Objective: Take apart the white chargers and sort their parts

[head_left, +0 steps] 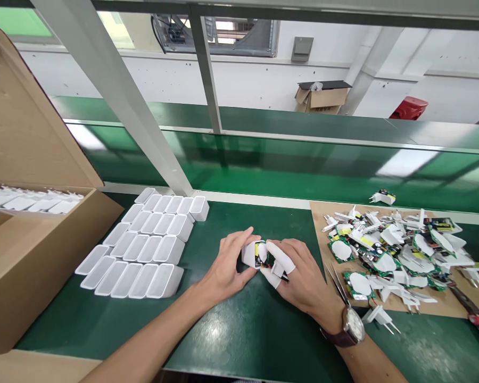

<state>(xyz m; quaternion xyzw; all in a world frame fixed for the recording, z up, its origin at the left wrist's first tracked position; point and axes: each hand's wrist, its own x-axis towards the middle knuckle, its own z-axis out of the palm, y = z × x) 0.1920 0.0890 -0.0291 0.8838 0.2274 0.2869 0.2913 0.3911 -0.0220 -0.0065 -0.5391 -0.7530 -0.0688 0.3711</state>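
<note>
My left hand (232, 261) is closed around a white plastic charger housing (249, 254), thumb below and fingers above. Fingers of my right hand (299, 268), two of them in white finger covers, pinch a charger circuit board (262, 252) with yellow and white parts. The board sits at the housing's open end; how deep it goes in is hidden. On the left, rows of white open housings (159, 281) stand on the green table. Beyond my right hand lies a pile of circuit boards with white plug parts (387, 252).
An open cardboard box (59, 255) with white pieces inside stands at the left. The pile rests on a cardboard sheet (321, 229). Tweezers (337, 282) lie by my right wrist, red-handled pliers (473, 311) at the far right. A grey post (143, 117) rises behind the housings.
</note>
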